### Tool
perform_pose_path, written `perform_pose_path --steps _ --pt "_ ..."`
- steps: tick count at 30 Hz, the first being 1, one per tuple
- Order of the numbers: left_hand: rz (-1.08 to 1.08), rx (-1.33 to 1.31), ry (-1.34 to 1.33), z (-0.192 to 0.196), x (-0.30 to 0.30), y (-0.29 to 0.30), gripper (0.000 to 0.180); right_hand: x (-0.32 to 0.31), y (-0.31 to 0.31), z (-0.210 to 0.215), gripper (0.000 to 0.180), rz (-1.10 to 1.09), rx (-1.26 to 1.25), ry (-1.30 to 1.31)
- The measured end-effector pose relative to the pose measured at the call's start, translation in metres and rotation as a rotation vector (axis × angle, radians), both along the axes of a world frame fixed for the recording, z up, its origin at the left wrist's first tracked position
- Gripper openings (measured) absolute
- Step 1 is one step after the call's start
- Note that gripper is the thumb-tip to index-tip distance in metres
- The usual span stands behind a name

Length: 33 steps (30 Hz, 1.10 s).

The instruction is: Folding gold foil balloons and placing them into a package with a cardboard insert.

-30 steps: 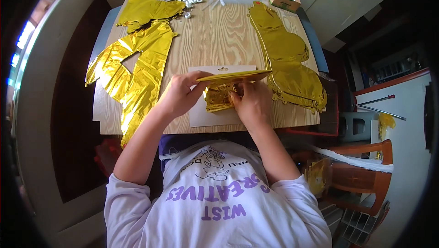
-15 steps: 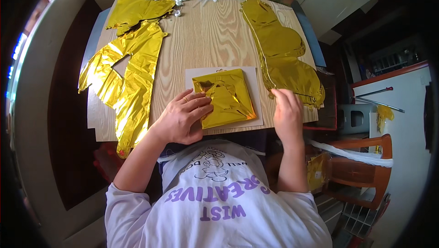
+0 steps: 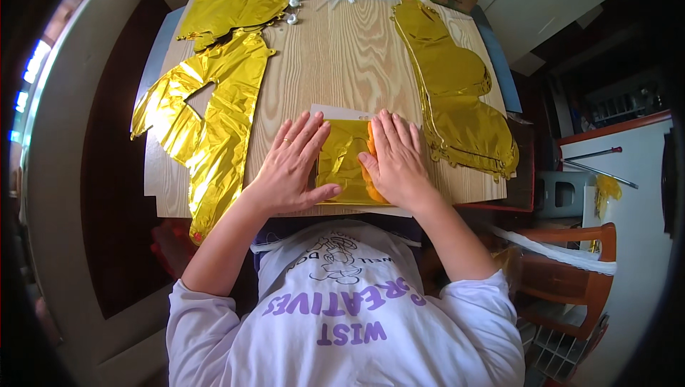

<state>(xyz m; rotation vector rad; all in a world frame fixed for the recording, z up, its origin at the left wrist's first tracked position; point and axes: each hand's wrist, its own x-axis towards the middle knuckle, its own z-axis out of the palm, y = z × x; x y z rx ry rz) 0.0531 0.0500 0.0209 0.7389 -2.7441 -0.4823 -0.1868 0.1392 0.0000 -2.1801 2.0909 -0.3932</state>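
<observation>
while both palms lie flat on it, the folded gold foil balloon packet (image 3: 344, 166) is being pressed down at the near edge of the table.

as the left hand (image 3: 291, 167) and right hand (image 3: 397, 162) rest spread, fingers fanned and pinching nothing, each covers one side of the packet, which sits on a white paper sheet (image 3: 342, 112) on the pale wood-grain table (image 3: 342, 59). judged sound practice: keep the pressure even, work from the centre outward so trapped air leaves the folds, and hold the corners square (a skewed crease will not lie flat). the orange edge under the right palm is partly hidden; what it is cannot be told. a flat gold foil letter balloon (image 3: 214, 123) lies well apart to the left, a long gold foil balloon (image 3: 457, 94) just beside the right hand.
</observation>
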Motion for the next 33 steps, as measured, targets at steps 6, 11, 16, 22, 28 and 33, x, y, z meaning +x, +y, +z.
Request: perform_pose_path --steps 6,11,16,22,28,33 --pt "-0.036 -0.162 -0.031 -0.003 -0.034 -0.005 0.101 0.010 0.002 -0.001 0.079 -0.154 0.042 0.011" --pt "-0.118 -0.177 -0.029 -0.020 -0.038 -0.030 0.102 0.010 0.007 -0.004 0.083 -0.209 0.051 0.027" --pt "0.037 -0.162 -0.098 -0.020 -0.032 -0.016 0.104 -0.012 -0.016 -0.008 0.083 0.016 -0.006 0.047" --pt "0.212 -0.061 -0.150 -0.005 -0.015 0.014 0.108 -0.023 -0.026 -0.005 0.081 0.234 0.049 -0.006" --pt "0.204 -0.067 -0.103 0.003 -0.016 -0.011 0.108 -0.016 -0.014 0.007 0.083 0.063 0.112 0.035" --pt "0.227 0.006 -0.156 0.024 -0.018 -0.012 0.099 -0.011 -0.012 0.003 0.083 0.032 0.086 -0.008"
